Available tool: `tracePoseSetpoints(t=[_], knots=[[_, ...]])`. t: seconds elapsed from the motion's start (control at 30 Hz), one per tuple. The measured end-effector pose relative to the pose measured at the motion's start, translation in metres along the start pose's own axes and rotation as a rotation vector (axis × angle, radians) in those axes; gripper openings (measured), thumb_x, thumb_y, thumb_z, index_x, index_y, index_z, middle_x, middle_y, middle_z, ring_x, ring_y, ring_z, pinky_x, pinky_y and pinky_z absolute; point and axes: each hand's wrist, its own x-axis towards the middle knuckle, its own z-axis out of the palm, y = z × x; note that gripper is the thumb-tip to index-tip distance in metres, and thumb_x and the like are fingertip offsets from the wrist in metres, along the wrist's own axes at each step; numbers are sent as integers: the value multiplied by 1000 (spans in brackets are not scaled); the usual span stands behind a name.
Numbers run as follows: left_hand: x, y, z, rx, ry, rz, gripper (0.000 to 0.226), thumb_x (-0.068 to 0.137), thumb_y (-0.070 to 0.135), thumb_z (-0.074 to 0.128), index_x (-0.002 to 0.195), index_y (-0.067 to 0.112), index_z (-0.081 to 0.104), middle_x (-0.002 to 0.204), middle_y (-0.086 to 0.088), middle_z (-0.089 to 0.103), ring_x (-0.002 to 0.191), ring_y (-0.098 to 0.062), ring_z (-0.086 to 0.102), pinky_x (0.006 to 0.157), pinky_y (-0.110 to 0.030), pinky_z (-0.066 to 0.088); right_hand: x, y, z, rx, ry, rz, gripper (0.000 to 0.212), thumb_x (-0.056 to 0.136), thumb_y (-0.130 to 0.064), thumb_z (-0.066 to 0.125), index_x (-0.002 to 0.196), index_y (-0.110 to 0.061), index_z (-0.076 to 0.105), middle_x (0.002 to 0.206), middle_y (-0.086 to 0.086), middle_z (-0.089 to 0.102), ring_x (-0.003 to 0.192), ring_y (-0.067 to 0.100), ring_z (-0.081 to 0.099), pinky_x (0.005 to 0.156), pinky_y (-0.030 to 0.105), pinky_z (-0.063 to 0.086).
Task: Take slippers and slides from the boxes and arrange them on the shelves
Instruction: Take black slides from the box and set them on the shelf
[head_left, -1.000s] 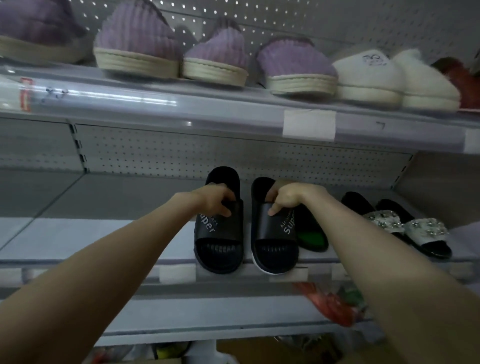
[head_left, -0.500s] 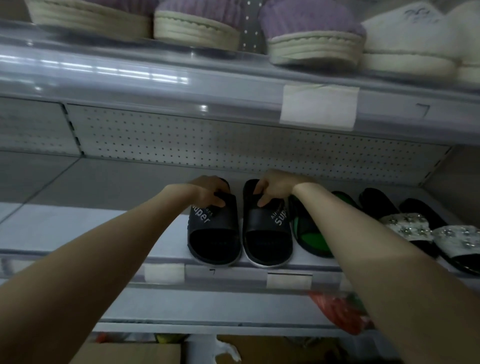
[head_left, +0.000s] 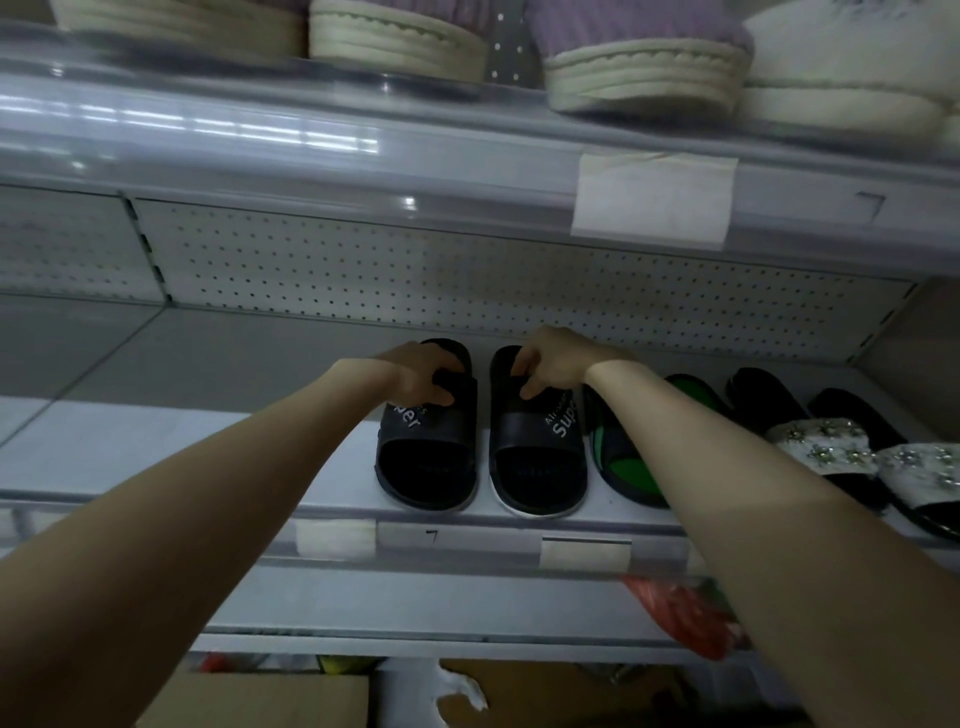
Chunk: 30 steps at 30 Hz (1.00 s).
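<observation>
A shelving unit fills the view, its perforated back panel (head_left: 363, 275) running between the upper shelf (head_left: 260, 135) and the middle shelf (head_left: 182, 452). Below the shelves, a cardboard box (head_left: 270, 699) sits at the bottom edge, with a red bag (head_left: 685, 613) just above it to the right. On the upper shelf stand purple slippers (head_left: 639, 62) with pale soles and, further right, white slippers (head_left: 841, 83).

On the middle shelf a pair of black slides stands side by side, toes towards the front edge: the left black slide (head_left: 431, 436) and the right black slide (head_left: 540, 436), both with white lettering on the strap. Just to their right lies a green slide (head_left: 618, 457), partly hidden by the right forearm, then a pair of black slides with jewelled white straps (head_left: 815, 449).

The left hand (head_left: 421, 376) sits at the heel end of the left black slide, fingers curled over the strap's rear edge and thumb on top, pinching it. The right hand (head_left: 550, 364) pinches the strap of the right black slide the same way. A paper label (head_left: 654, 202) is stuck to the upper shelf's front rim.
</observation>
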Motion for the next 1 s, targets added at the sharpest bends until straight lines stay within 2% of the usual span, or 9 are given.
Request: tracePoseSetpoints(t=[0.1,0.3,0.5,0.63,0.7,1.0], knots=[[-7,2,-5,33,-22,-12,62,88,33,60,143,21,33,149,-4,32,134,-26,34,109,-33,29,-8,-5,-3,-18,24,14,44,79,-13,74,121,-13,62,127,9,58,115,25,54,93,29,45],[-37,9,-30,50,-25,-2,59,84,33,66,136,15,45,137,-6,47,123,-25,47,104,-34,37,-38,-29,-12,-71,29,64,46,79,-18,74,123,-13,60,127,7,58,115,24,55,96,31,45],[-90,8,-58,75,32,52,55,81,33,69,129,15,51,132,-6,50,120,-24,49,104,-37,38,-81,-73,-20,-124,77,154,58,70,-38,78,123,-18,61,127,4,59,113,25,56,98,39,47],[-136,0,-71,39,60,69,59,78,30,73,129,13,52,125,-8,59,113,-24,55,101,-36,42,-116,-112,-23,-126,139,107,43,75,-25,79,114,-13,66,117,5,65,106,23,59,95,34,48],[-163,-5,-76,34,78,82,60,77,31,74,129,13,52,123,-8,60,111,-24,56,99,-35,42,-135,-132,-21,-127,179,93,38,73,-24,80,108,-16,67,115,4,66,104,22,59,93,33,48],[-288,-32,-84,106,105,113,61,78,33,72,132,16,49,127,-5,58,115,-23,54,103,-36,39,-219,-228,-1,-157,204,76,39,71,-29,81,107,-21,67,109,2,67,96,20,63,94,38,50]])
